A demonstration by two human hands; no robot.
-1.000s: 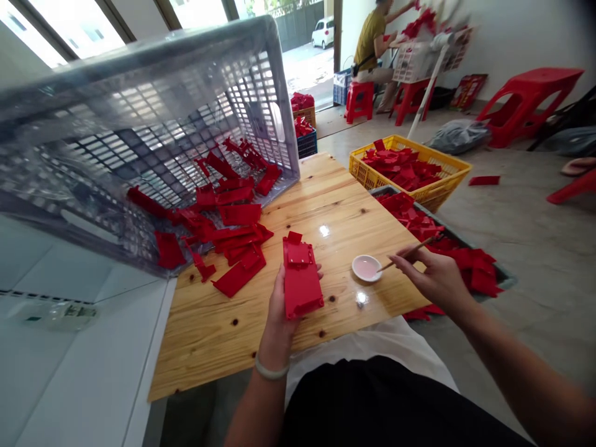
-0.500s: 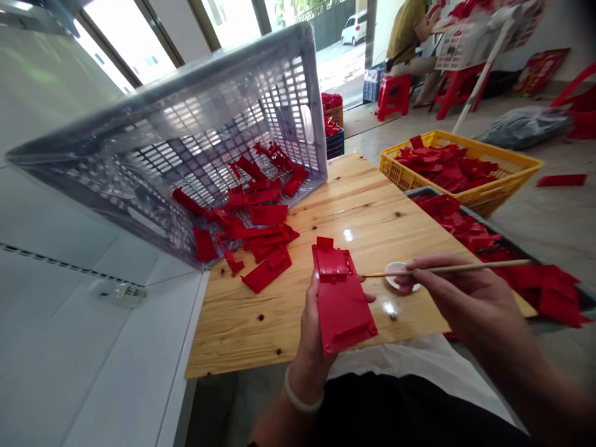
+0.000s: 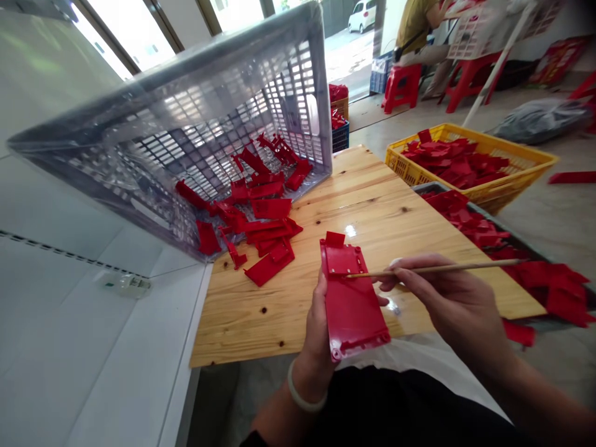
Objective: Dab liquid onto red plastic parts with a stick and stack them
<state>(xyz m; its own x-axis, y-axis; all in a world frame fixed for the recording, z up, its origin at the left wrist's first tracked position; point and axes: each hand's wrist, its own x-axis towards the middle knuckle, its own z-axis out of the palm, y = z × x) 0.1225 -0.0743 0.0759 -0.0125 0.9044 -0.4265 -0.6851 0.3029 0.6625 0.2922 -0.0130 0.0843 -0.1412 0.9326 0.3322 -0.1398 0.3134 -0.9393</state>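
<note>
My left hand is wrapped round the left side and back of a flat red plastic part, tilted above the table's front edge. A thin wooden stick is pinched in the fingers of my right hand. Its tip lies at the lower edge of the raised piece near the part's upper end. A sliver of a small white dish shows behind my right fingers, which cover most of it. Loose red parts are piled at the mouth of the tipped grey crate.
The grey crate lies on its side on the wooden table. Right of the table are a yellow crate and a grey bin of red parts. A person sits behind, beside red stools.
The stick's tip has moved from the part's right edge onto its face. My right hand has shifted left and now covers most of the dish. The whole view has shifted slightly.
</note>
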